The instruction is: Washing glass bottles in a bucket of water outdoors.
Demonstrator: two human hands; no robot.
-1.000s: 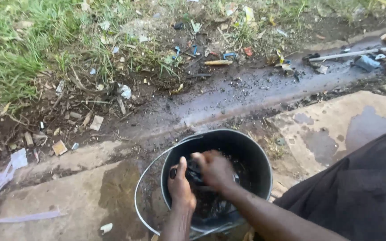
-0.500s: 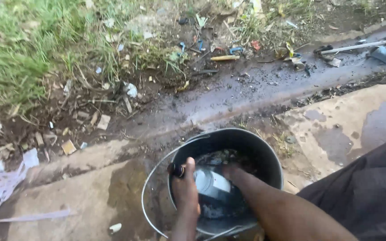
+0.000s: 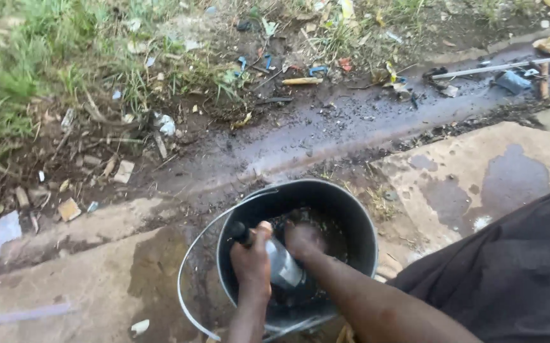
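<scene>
A black bucket [image 3: 351, 216] with a thin wire handle [image 3: 189, 267] stands on wet concrete, holding dark dirty water. My left hand [image 3: 251, 260] grips a clear plastic bottle [image 3: 284, 267] near its dark capped neck, the bottle lying tilted inside the bucket. My right hand [image 3: 303, 240] is down in the bucket beside the bottle, fingers dipped in the water and partly hidden. Whether it holds anything I cannot tell.
A wet, muddy drain channel [image 3: 326, 133] runs across behind the bucket, strewn with litter. Grass [image 3: 14, 57] lies beyond at the left. A concrete slab [image 3: 478, 178] with damp patches is at the right, dark cloth [image 3: 516, 273] over my leg below it.
My right hand went from above the bucket down into the water. My left hand has kept hold of the bottle, which shows more clearly now. The view shifted slightly.
</scene>
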